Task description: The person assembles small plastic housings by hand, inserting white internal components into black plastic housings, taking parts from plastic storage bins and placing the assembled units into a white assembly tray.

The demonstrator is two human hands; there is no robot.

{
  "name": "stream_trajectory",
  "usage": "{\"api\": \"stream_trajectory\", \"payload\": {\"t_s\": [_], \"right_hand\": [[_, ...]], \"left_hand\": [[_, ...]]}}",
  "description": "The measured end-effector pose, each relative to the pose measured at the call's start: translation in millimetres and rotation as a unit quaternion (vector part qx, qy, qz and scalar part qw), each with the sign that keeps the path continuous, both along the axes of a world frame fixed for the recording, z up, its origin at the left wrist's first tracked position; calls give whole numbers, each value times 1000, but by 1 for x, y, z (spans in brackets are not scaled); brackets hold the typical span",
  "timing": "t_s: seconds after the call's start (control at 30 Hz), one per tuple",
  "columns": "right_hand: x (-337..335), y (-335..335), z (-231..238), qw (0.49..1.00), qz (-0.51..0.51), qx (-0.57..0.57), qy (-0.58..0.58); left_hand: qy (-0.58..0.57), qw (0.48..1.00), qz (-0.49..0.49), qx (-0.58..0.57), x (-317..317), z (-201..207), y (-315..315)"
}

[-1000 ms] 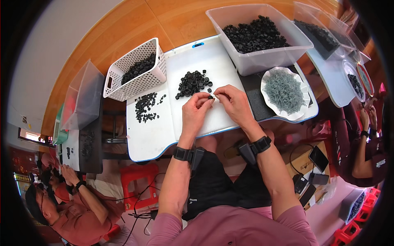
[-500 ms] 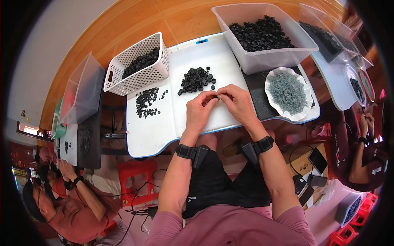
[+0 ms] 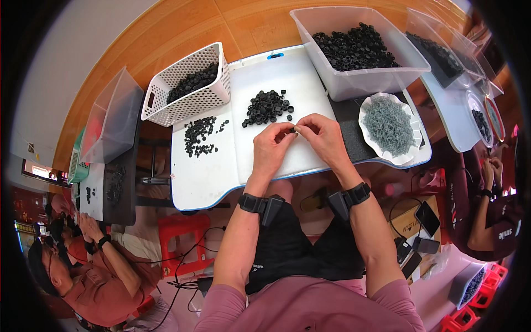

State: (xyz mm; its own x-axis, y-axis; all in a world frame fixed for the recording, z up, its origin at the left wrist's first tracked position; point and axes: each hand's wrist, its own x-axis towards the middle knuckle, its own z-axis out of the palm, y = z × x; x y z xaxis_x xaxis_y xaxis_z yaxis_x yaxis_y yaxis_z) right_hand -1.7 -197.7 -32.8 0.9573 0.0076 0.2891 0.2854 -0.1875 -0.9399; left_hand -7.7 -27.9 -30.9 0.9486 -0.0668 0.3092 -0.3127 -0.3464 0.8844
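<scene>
Co-worker (image 3: 102,276) at far left is sitting beside a dark table (image 3: 123,191), bringing both hands together. Clear plastic bin (image 3: 108,127) is standing on that table. Red stool (image 3: 178,243) is standing on the floor to the right. On the white tabletop (image 3: 207,182), a white perforated basket (image 3: 204,101) is holding black parts, and small black bits (image 3: 199,135) are lying scattered just in front of it. Farther right, black caps (image 3: 266,108) are forming a loose pile, one lying slightly apart near the fingers. Left hand (image 3: 269,148) is pinching a small black piece (image 3: 292,130) between thumb and forefinger, just above the tabletop in front of the pile. Right hand (image 3: 325,141) is meeting it there with bent fingers and thumb close together; whether it is gripping anything, I cannot tell. Beyond, a large clear tub (image 3: 365,83) is holding many black rings (image 3: 357,47). A white plate (image 3: 363,126) is sitting partly on a dark mat (image 3: 352,133), carrying thin grey-green pieces (image 3: 390,124). Another person (image 3: 492,216) is working at far right.
</scene>
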Motion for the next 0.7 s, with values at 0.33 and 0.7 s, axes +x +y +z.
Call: {"api": "stream_trajectory", "payload": {"t_s": [0.33,0.7], "right_hand": [[0,-1,-5,1000,-3,-7,-16],[3,-4,-5,987,99,114,57]], "left_hand": [[22,1000,-2,3,-1,-1,0],[-21,1000,8,-7,-2,4,2]]}}
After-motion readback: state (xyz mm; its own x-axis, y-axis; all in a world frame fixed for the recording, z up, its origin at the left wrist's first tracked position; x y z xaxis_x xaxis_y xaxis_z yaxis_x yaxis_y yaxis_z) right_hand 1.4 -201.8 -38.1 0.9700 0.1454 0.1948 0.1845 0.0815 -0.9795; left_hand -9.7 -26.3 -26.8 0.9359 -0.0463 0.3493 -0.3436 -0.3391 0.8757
